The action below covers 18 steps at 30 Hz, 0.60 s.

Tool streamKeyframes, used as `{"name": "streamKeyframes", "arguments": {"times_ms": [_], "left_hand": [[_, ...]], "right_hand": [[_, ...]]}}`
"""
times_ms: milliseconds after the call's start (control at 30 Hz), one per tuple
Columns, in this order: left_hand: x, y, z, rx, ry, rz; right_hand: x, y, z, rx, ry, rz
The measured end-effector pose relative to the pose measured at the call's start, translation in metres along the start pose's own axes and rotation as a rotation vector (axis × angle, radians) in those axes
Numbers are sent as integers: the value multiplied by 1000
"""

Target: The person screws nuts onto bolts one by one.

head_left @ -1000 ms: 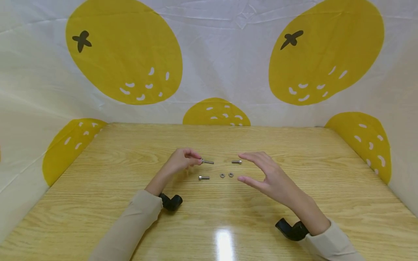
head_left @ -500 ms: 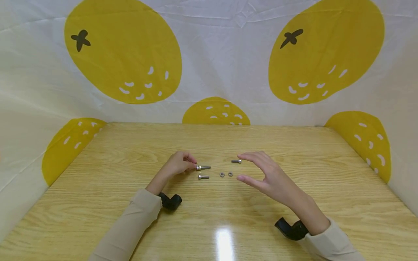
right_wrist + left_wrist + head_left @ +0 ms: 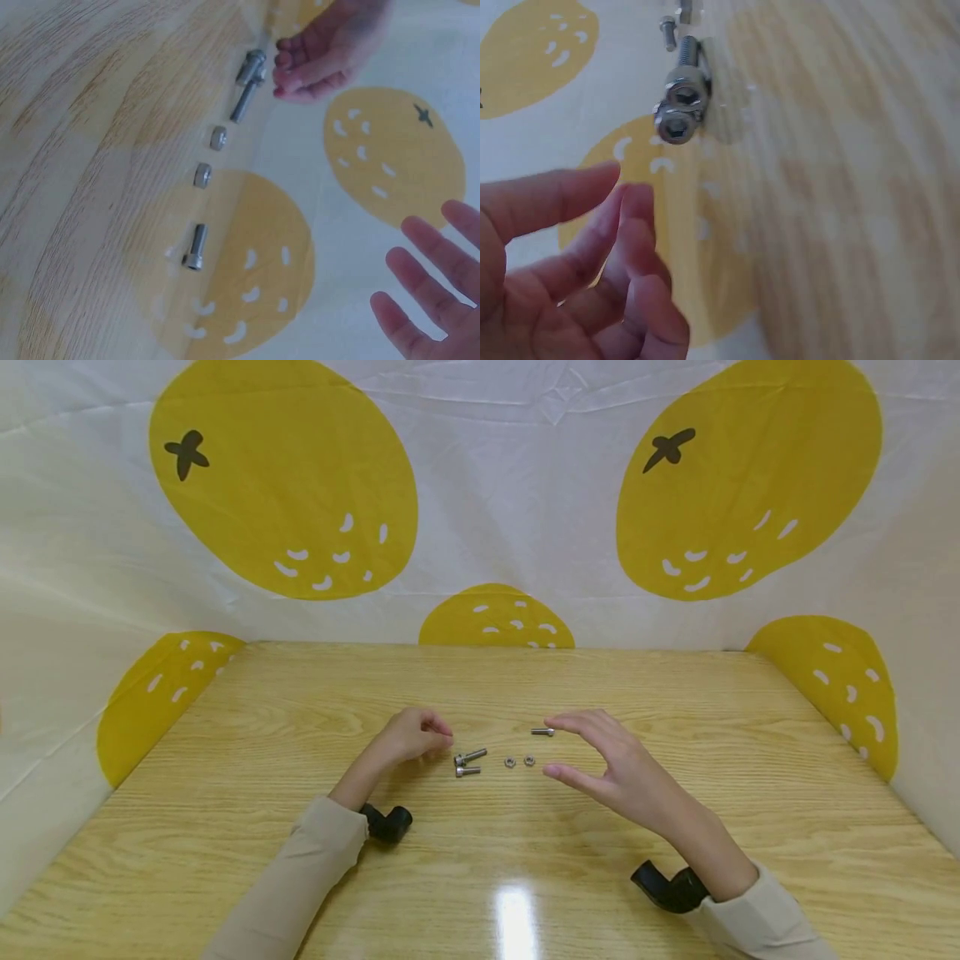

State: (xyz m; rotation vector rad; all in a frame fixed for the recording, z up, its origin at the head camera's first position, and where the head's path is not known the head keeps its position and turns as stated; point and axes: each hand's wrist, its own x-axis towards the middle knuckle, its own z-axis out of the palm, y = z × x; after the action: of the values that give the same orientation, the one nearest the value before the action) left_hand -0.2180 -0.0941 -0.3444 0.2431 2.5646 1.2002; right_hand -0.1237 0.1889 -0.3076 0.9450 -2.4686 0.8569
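My left hand (image 3: 417, 733) hovers just left of two socket-head bolts, its fingers loosely curled and holding nothing. The longer bolt (image 3: 474, 755) lies slanted, with what looks like a nut close to its head. Right below it, heads close together, lies a shorter bolt (image 3: 470, 771); whether the two touch I cannot tell. In the left wrist view, the thumb and fingers (image 3: 638, 202) sit apart from the bolt heads. My right hand (image 3: 609, 760) has thumb and fingers spread, near another short bolt (image 3: 542, 732). Two hex nuts, a left nut (image 3: 510, 762) and a right nut (image 3: 529, 761), lie between the hands.
All the hardware lies on a wood-grain table (image 3: 450, 877). A white cloth (image 3: 517, 510) with large yellow fruit prints hangs behind and at the sides. Black wrist devices, one on the left (image 3: 388, 823) and one on the right (image 3: 670, 887), stick out below the wrists.
The left hand has let go of the longer bolt, which has come down toward the near side, beside the shorter bolt, and turned to a slant. The right hand has stayed still.
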Motion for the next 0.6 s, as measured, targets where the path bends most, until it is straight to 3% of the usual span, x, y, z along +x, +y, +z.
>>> {"name": "streamKeyframes", "arguments": {"times_ms": [300,600], "left_hand": [[-18,17,1,156,-210,155],[-32,28,14,375,-198,166]], "right_hand": [[0,-1,-1,6,-20,32],[0,-3,-1,4,-53,54]]}}
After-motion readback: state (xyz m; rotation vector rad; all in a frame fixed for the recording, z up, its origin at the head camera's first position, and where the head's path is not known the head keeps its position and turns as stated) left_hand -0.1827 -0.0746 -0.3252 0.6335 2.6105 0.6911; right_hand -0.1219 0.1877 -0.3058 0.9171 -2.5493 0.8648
